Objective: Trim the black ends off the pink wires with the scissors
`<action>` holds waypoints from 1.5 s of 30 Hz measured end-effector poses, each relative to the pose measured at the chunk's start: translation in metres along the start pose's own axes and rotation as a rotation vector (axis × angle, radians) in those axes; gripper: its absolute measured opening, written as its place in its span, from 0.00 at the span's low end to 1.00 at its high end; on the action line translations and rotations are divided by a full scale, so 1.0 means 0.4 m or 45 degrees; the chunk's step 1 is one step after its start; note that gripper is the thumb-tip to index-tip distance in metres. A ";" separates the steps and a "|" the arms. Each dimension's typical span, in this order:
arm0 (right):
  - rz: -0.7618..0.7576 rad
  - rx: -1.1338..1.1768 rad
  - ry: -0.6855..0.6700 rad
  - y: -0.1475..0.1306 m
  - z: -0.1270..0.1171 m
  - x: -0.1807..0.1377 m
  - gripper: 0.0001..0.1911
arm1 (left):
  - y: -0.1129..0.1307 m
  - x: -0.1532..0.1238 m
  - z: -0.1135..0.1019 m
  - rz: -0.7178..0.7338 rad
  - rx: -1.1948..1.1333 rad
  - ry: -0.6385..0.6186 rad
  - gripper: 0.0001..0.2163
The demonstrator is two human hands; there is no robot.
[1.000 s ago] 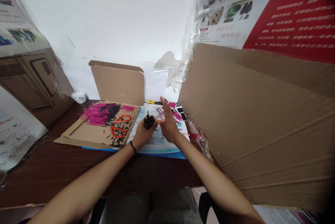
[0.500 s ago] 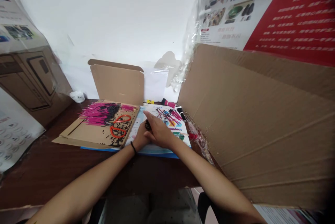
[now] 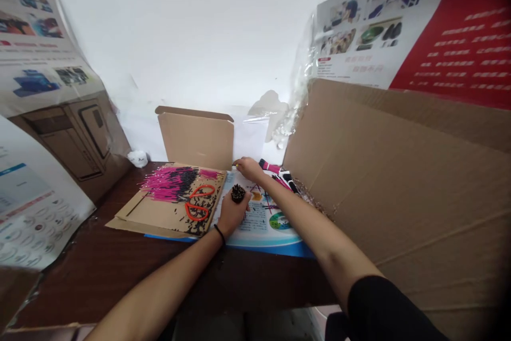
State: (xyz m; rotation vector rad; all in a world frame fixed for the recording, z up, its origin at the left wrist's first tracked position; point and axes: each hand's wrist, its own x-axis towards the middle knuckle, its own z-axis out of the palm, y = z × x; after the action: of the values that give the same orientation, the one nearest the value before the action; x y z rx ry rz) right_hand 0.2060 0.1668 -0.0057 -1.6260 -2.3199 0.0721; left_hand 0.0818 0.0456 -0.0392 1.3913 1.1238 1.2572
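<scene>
My left hand (image 3: 233, 213) is wrapped round a bundle of thin wires (image 3: 238, 193) with black ends, held upright so the ends point up. My right hand (image 3: 250, 168) reaches to the back edge of a printed sheet (image 3: 255, 221). Its fingertips are closed at a small yellow item (image 3: 237, 165), mostly covered by the fingers. Left of my hands, a pile of pink wires with black ends (image 3: 167, 182) lies on a flattened cardboard box (image 3: 149, 216). Orange-handled scissors (image 3: 195, 212) rest beside the pile among black scraps.
Behind the right hand lie a tied pink-and-black bundle (image 3: 271, 167) and a black bundle (image 3: 290, 181). Loose pink wires (image 3: 280, 182) lie under the right forearm. A large cardboard panel (image 3: 383, 171) walls the right side. The raised box lid (image 3: 197, 139) stands at the back.
My right hand has left the bundle and moved forward to the yellow item. My left hand keeps the bundle, now in plain view. The camera view has shifted slightly.
</scene>
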 end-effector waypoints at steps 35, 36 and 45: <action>0.379 1.491 0.543 0.020 -0.080 -0.200 0.09 | -0.010 0.009 0.002 -0.042 -0.018 0.033 0.12; 0.387 1.528 0.572 0.018 -0.083 -0.213 0.09 | -0.010 0.009 0.001 -0.040 -0.021 0.031 0.12; 0.212 1.832 0.416 -0.006 -0.085 -0.285 0.15 | 0.012 -0.007 -0.002 0.099 -0.115 -0.077 0.12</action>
State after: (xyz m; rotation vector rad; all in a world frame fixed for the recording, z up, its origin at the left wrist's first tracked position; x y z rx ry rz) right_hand 0.2485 0.0558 0.0023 -0.8857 -1.1899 1.1019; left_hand 0.0810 0.0420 -0.0348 1.4071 0.9682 1.2969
